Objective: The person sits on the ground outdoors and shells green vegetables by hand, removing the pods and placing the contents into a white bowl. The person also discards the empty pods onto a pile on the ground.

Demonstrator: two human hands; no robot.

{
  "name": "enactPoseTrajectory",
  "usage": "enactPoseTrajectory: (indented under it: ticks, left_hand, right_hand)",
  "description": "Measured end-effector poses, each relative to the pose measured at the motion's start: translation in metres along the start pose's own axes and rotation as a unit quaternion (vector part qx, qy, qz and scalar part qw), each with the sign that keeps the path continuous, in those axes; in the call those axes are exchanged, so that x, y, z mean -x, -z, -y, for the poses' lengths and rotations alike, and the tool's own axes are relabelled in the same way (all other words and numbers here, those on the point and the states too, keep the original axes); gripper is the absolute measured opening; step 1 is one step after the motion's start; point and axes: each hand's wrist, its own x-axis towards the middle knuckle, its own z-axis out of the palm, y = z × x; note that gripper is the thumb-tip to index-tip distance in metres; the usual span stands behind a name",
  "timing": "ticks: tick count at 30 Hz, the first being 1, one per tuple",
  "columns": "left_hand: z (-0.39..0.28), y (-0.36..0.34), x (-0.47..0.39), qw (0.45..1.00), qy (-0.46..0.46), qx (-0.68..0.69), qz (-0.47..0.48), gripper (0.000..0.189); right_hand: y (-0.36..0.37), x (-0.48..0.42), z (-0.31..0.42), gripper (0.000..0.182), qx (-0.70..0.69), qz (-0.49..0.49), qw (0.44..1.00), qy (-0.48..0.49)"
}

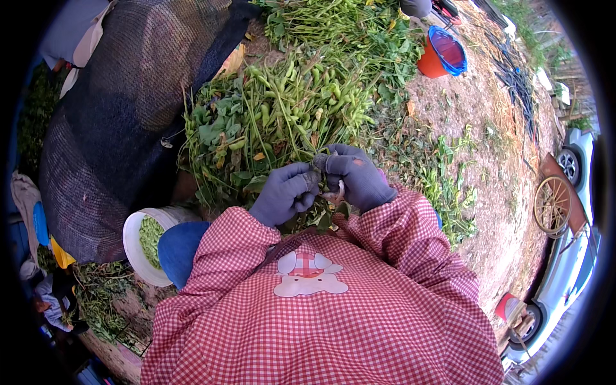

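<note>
Both my hands wear grey gloves and meet in front of my chest. My left hand (288, 191) has its thumb and fingers pinched close to the right fingertips; anything in that pinch is hidden. Curled fingers of my right hand (358, 175) close around part of a green soybean plant, whose pale stem or root end (338, 193) shows below the palm. Just beyond lies a heap of cut soybean plants (288, 106) with plump green pods and leaves. Beside my left knee, a white plastic bucket (131, 240) holds loose green pods (151, 238).
Dark mesh netting (115, 144) covers a large mound at left. An orange bucket with a blue liner (433, 60) stands at upper right. Stripped stalks (442, 183) lie on the dirt. A silver car (553, 288) and a rusty wheeled cart (553, 204) are far right. Other people sit at left.
</note>
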Motion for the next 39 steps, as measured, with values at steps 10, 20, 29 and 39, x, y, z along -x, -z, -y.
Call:
enactPoseTrajectory:
  ticks: [10,20,29,39]
  left_hand:
    - [-0.002,0.017,-0.010,0.998,-0.018,0.045,-0.044,0.016]
    - [-0.010,0.009,-0.012,0.996,0.056,-0.044,0.046,0.022]
    - [-0.001,-0.009,-0.010,0.997,0.027,-0.060,-0.041,0.017]
    - [0.002,-0.008,-0.004,0.978,-0.025,-0.195,-0.067,0.027]
  right_hand:
    - [0.007,0.012,0.021,0.023,0.159,0.023,0.987,0.024]
    - [0.026,0.007,0.003,0.037,0.298,-0.006,0.934,0.199]
    - [0.023,0.053,0.045,0.051,0.030,0.058,0.997,0.031]
    - [0.020,0.032,0.008,0.029,0.253,0.083,0.964,-0.024]
